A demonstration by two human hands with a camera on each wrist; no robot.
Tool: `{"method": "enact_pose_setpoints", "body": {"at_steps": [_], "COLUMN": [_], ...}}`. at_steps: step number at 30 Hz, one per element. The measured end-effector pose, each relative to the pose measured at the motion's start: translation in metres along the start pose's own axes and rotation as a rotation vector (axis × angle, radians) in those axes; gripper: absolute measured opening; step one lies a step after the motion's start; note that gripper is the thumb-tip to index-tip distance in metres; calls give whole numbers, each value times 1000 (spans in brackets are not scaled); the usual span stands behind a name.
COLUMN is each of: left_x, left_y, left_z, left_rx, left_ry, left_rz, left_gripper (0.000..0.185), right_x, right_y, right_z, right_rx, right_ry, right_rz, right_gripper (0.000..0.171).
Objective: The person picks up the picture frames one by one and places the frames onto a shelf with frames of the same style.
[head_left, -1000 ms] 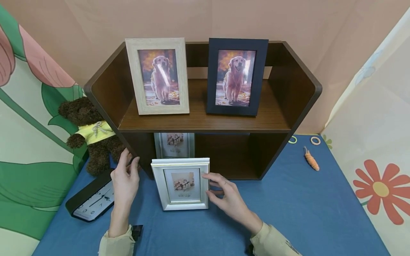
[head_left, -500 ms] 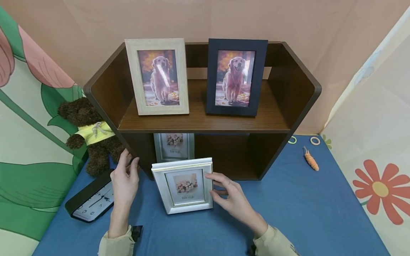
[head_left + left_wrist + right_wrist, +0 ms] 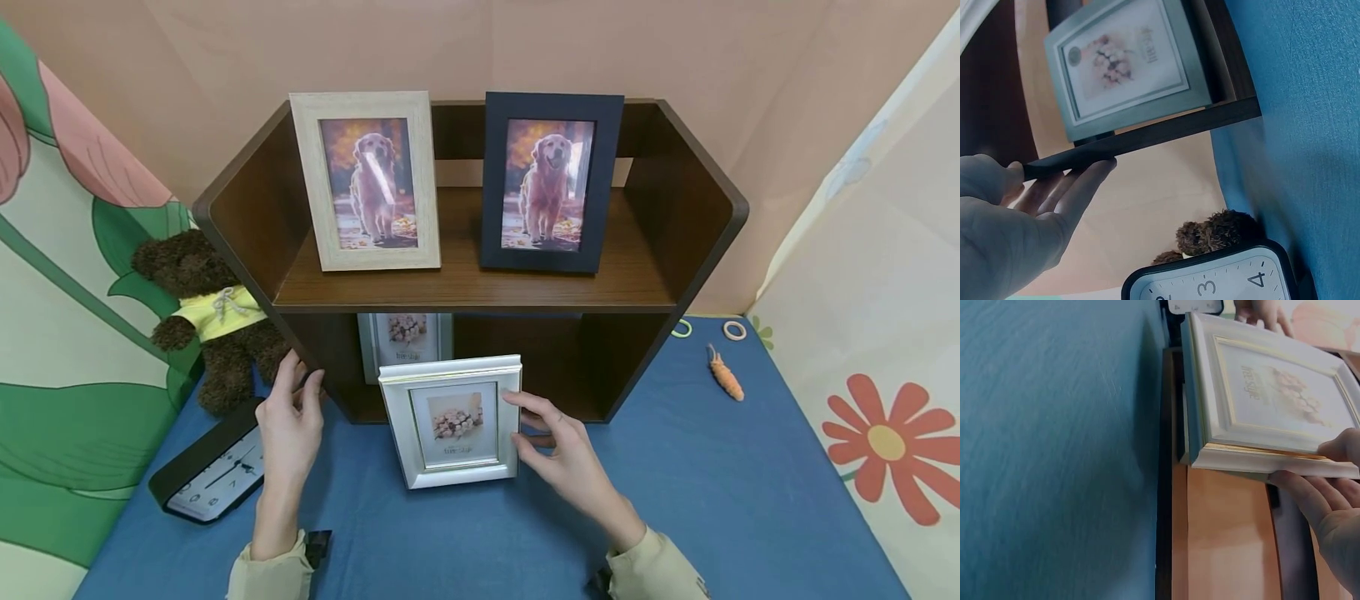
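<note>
A white picture frame [image 3: 450, 421] with a gold inner line stands upright on the blue tablecloth [image 3: 712, 492], just in front of the shelf's lower opening. My right hand [image 3: 528, 421] grips its right edge, thumb on the front and fingers behind; the right wrist view shows the same white frame [image 3: 1260, 406] and right hand [image 3: 1329, 500]. My left hand [image 3: 296, 385] rests with straight fingers on the front edge of the brown shelf's left panel [image 3: 247, 275]; the left wrist view shows the left hand [image 3: 1054, 200] at that panel edge [image 3: 1147, 140].
A silver frame [image 3: 405, 337] stands inside the lower compartment. Two dog photos, in a light wood frame [image 3: 365, 179] and a dark blue frame [image 3: 551, 179], stand on the upper shelf. A teddy bear [image 3: 206, 308] and black clock [image 3: 210, 471] lie left; an orange toy [image 3: 725, 375] and two rings lie right.
My right hand has moved the white frame to the right and nearer the shelf opening. The left hand has stayed on the panel edge.
</note>
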State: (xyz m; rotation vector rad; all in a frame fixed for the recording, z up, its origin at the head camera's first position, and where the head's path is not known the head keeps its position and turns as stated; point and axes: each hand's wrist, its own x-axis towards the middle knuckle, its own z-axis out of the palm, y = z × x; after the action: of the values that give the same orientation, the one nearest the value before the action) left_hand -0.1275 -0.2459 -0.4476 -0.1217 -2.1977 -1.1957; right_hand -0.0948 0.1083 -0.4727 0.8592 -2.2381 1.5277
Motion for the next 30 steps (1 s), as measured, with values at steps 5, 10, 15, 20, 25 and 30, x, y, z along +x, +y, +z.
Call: {"method": "enact_pose_setpoints", "body": {"at_steps": [5, 10, 15, 20, 25, 30], "left_x": [0, -1, 0, 0, 0, 0], "left_y": [0, 0, 0, 0, 0, 0], "left_z": [-1, -1, 0, 0, -1, 0], "left_rx": [-7, -3, 12, 10, 1, 0], "left_ry": [-5, -5, -3, -4, -2, -3], "left_rz": [-4, -8, -9, -8, -7, -10], "left_gripper": [46, 46, 46, 45, 44, 44], "right_x": [-1, 0, 3, 5, 6, 10], "right_y": [3, 6, 7, 9, 14, 20], "right_z": [-6, -12, -21, -29, -35, -42], "right_rx": [-7, -24, -51, -79, -104, -120], "right_ry": [13, 22, 44, 76, 100, 118], "right_rz": [-1, -8, 0, 16, 17, 23], "right_gripper": [71, 72, 73, 73, 72, 71]}}
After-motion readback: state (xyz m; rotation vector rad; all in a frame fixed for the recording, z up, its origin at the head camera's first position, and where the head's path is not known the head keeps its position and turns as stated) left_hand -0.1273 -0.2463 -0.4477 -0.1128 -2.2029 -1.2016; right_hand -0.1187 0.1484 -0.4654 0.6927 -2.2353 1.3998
